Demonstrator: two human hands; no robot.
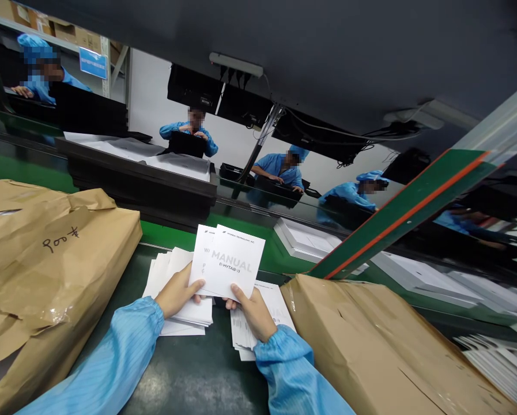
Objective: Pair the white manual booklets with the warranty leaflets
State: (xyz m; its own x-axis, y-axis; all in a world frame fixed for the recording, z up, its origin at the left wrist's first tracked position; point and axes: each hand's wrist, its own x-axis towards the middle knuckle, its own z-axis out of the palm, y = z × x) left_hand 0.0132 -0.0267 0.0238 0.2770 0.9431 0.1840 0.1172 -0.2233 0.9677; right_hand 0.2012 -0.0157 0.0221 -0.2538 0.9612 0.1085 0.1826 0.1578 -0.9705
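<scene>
My right hand pinches a white booklet printed "MANUAL" by its lower edge. Partly behind that booklet is a second white leaflet, gripped at its lower left corner by my left hand; the two overlap. Under and behind my left hand a stack of white leaflets lies on the dark bench. Beneath my right hand sits a stack of manuals with similar print. My fingertips behind the papers are mostly hidden.
A brown paper package marked "900" lies left, another brown package right. A green slanted post rises at the right. Beyond the bench run a green belt, black trays, white boxes and several co-workers in blue.
</scene>
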